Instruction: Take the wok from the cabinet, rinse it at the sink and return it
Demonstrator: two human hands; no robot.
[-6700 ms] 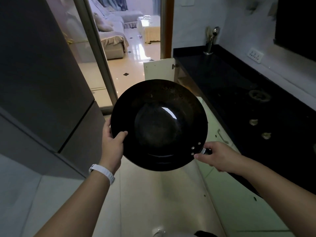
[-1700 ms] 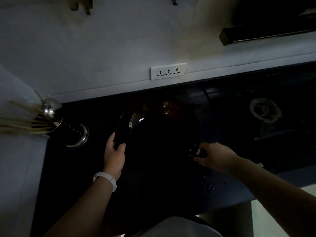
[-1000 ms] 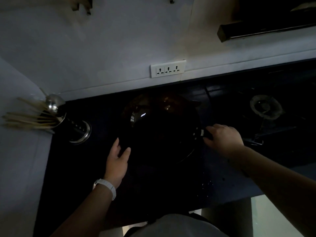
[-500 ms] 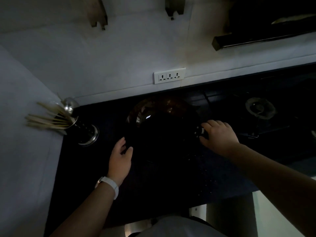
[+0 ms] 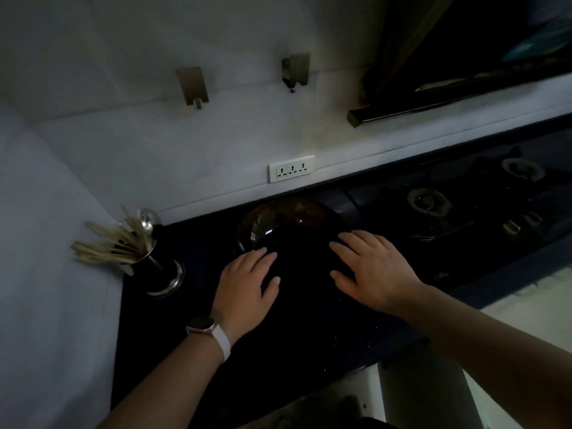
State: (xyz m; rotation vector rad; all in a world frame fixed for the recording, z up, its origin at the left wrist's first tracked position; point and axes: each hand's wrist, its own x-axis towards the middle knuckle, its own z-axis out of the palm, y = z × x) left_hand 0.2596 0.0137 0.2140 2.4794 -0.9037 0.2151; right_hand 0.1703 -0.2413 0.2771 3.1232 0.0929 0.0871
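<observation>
The dark round wok [image 5: 291, 224] rests on the black countertop [image 5: 309, 335] close to the white back wall, its far rim catching a small glint. My left hand [image 5: 247, 283] hovers flat over the wok's near left edge, fingers spread, holding nothing. My right hand [image 5: 368, 267] lies palm-down over the wok's near right side, fingers apart and empty. The wok's handle is lost in the dark under my right hand. The scene is very dim.
A steel holder of chopsticks [image 5: 145, 252] stands at the counter's left end by the side wall. A gas hob with burners [image 5: 428, 201] lies to the right. A triple socket [image 5: 291, 172] and two metal brackets [image 5: 192, 85] are on the wall.
The wok was carried from the hallway and set on the counter. Both hands have let go: my left left the rim, my right came off the handle, and both now spread flat above it.
</observation>
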